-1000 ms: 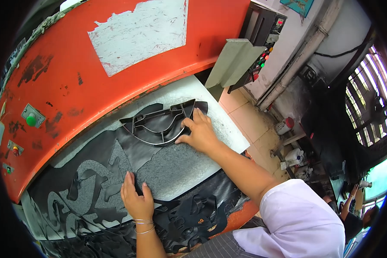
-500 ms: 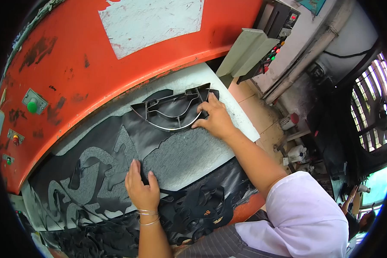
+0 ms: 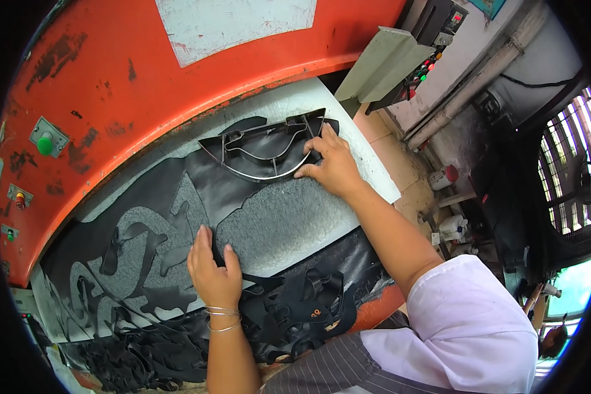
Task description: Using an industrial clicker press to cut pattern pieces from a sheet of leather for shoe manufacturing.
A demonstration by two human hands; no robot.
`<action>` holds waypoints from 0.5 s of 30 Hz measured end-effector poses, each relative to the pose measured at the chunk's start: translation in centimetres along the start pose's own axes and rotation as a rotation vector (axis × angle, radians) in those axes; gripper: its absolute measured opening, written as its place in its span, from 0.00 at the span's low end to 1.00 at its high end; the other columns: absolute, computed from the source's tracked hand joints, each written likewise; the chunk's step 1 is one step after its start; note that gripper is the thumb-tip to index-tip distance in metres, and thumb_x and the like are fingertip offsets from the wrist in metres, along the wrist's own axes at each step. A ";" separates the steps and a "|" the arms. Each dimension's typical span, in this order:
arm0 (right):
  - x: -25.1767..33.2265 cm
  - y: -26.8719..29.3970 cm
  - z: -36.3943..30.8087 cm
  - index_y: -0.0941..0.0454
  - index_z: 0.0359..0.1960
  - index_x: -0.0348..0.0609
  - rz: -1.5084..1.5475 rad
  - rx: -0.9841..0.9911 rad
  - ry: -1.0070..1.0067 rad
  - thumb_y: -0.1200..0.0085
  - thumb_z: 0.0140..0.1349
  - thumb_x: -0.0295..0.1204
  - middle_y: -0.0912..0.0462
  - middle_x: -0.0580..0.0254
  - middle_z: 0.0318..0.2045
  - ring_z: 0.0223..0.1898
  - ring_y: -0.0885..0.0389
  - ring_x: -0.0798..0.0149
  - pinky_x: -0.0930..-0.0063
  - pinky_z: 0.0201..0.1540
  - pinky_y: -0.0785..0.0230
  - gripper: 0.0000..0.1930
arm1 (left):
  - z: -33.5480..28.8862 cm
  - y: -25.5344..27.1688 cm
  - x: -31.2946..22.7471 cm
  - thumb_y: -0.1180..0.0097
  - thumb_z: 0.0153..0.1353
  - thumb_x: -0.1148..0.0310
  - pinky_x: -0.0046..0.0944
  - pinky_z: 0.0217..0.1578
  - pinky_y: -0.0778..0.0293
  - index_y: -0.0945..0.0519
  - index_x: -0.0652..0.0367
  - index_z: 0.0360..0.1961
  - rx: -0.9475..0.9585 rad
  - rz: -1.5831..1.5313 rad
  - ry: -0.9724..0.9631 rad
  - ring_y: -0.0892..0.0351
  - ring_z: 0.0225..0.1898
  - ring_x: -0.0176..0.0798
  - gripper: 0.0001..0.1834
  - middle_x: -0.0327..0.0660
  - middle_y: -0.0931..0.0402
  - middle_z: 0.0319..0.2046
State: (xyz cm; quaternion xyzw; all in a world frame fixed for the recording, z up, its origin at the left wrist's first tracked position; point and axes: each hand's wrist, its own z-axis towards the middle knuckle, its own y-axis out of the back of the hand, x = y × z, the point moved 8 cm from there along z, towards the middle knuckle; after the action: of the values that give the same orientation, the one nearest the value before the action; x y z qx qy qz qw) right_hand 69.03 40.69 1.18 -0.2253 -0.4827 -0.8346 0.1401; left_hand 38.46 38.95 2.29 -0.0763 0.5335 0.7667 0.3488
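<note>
My right hand [image 3: 333,163] grips the right end of a half-moon metal cutting die [image 3: 274,164], thumb at its curved outer blade and fingers at its right end. The die rests on a black leather-like sheet [image 3: 226,187] with its straight side toward the machine. Inside its frame a second curved blade and short cross braces show. My left hand [image 3: 215,272] lies with fingers stretched on the sheet's near edge, holding nothing. Left of it the sheet has cut-out openings, and a rough grey surface [image 3: 289,220] shows through them and beside it.
A white board [image 3: 371,161] lies beneath the sheet. Beyond it rises a red machine body [image 3: 118,131] with a green button [image 3: 44,146]. Black offcuts [image 3: 151,354] heap along the near edge. A grey bracket [image 3: 381,65] stands at the back right. Another person is at the far right.
The view has shifted slightly, so the board and die appear a little higher. Both hands keep their places on the die and the sheet.
</note>
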 end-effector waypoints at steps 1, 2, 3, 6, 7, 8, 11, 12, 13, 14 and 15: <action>-0.1 0.0 0.2 0.25 0.36 0.47 -0.003 0.000 -0.001 0.26 0.36 0.44 0.30 0.41 0.59 0.65 0.39 0.38 0.54 0.62 0.44 0.27 | 0.1 0.0 -0.2 0.43 0.55 0.72 0.48 0.60 0.38 0.32 0.68 0.60 -0.002 0.001 -0.001 0.26 0.56 0.52 0.30 0.50 0.22 0.51; -0.3 -0.1 0.4 0.25 0.37 0.48 0.008 0.028 -0.012 0.26 0.36 0.43 0.32 0.39 0.60 0.65 0.40 0.38 0.55 0.63 0.45 0.27 | 0.1 -0.2 -0.2 0.43 0.55 0.72 0.48 0.60 0.38 0.32 0.68 0.60 -0.001 0.001 0.002 0.26 0.56 0.52 0.30 0.50 0.22 0.51; -0.3 -0.2 0.4 0.25 0.37 0.48 0.008 0.030 -0.012 0.26 0.36 0.43 0.32 0.39 0.60 0.65 0.40 0.38 0.55 0.63 0.45 0.27 | 0.1 -0.3 -0.2 0.43 0.55 0.72 0.48 0.60 0.38 0.32 0.68 0.60 -0.003 0.009 0.003 0.26 0.56 0.52 0.30 0.50 0.22 0.51; -0.1 -0.2 0.4 0.24 0.37 0.48 0.036 0.000 -0.001 0.25 0.36 0.42 0.34 0.35 0.61 0.65 0.39 0.38 0.55 0.64 0.45 0.27 | 0.0 -0.5 0.1 0.43 0.55 0.71 0.48 0.60 0.38 0.31 0.68 0.60 0.001 0.013 0.013 0.26 0.56 0.52 0.30 0.50 0.22 0.51; 0.4 -0.4 0.3 0.23 0.37 0.47 0.053 0.015 -0.008 0.26 0.36 0.43 0.34 0.34 0.60 0.65 0.40 0.36 0.53 0.63 0.45 0.27 | 0.0 0.2 0.3 0.43 0.55 0.71 0.49 0.60 0.38 0.31 0.68 0.59 -0.004 0.016 0.019 0.26 0.56 0.52 0.29 0.50 0.22 0.51; 1.0 -0.4 0.1 0.23 0.38 0.47 0.070 0.030 -0.014 0.26 0.37 0.43 0.34 0.33 0.59 0.65 0.41 0.34 0.52 0.63 0.44 0.26 | -0.2 0.7 0.4 0.43 0.55 0.71 0.49 0.60 0.38 0.31 0.68 0.59 -0.010 0.019 0.021 0.26 0.56 0.52 0.29 0.50 0.22 0.51; 0.8 0.5 -2.0 0.23 0.38 0.47 0.095 0.013 -0.045 0.26 0.35 0.41 0.35 0.31 0.61 0.64 0.39 0.34 0.53 0.62 0.42 0.26 | -0.5 0.9 0.4 0.43 0.55 0.69 0.50 0.60 0.37 0.28 0.68 0.57 0.013 0.020 -0.002 0.26 0.56 0.52 0.27 0.52 0.23 0.52; 0.9 1.5 -3.1 0.23 0.36 0.47 0.087 0.033 -0.029 0.26 0.34 0.39 0.36 0.32 0.62 0.63 0.37 0.35 0.54 0.61 0.41 0.26 | -0.5 0.5 0.3 0.43 0.55 0.69 0.50 0.59 0.37 0.28 0.68 0.57 0.017 0.000 -0.006 0.26 0.56 0.52 0.28 0.52 0.24 0.53; 1.3 3.0 -4.3 0.23 0.35 0.47 0.077 0.054 -0.011 0.26 0.32 0.37 0.36 0.32 0.63 0.61 0.35 0.36 0.55 0.61 0.40 0.25 | -0.6 0.2 0.2 0.43 0.55 0.69 0.50 0.59 0.36 0.28 0.68 0.57 0.019 -0.020 -0.010 0.26 0.56 0.52 0.28 0.52 0.24 0.53; 1.6 3.7 -5.9 0.23 0.34 0.47 0.146 0.132 -0.028 0.27 0.31 0.35 0.36 0.33 0.63 0.60 0.34 0.37 0.56 0.61 0.40 0.24 | -1.0 0.4 0.4 0.43 0.55 0.69 0.50 0.60 0.36 0.28 0.67 0.57 0.005 -0.021 0.001 0.26 0.56 0.53 0.27 0.52 0.24 0.53; 2.0 5.1 -7.5 0.23 0.32 0.47 0.198 0.202 -0.044 0.27 0.30 0.33 0.36 0.34 0.64 0.59 0.32 0.38 0.56 0.61 0.40 0.23 | -1.1 0.8 0.5 0.43 0.55 0.69 0.50 0.60 0.36 0.28 0.67 0.57 -0.011 -0.013 0.015 0.26 0.56 0.53 0.27 0.52 0.24 0.53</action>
State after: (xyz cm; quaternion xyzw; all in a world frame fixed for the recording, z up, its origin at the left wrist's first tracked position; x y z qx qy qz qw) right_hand 67.82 31.63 2.70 -0.2747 -0.5426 -0.7588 0.2330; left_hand 37.30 38.06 2.20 -0.0872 0.5314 0.7668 0.3494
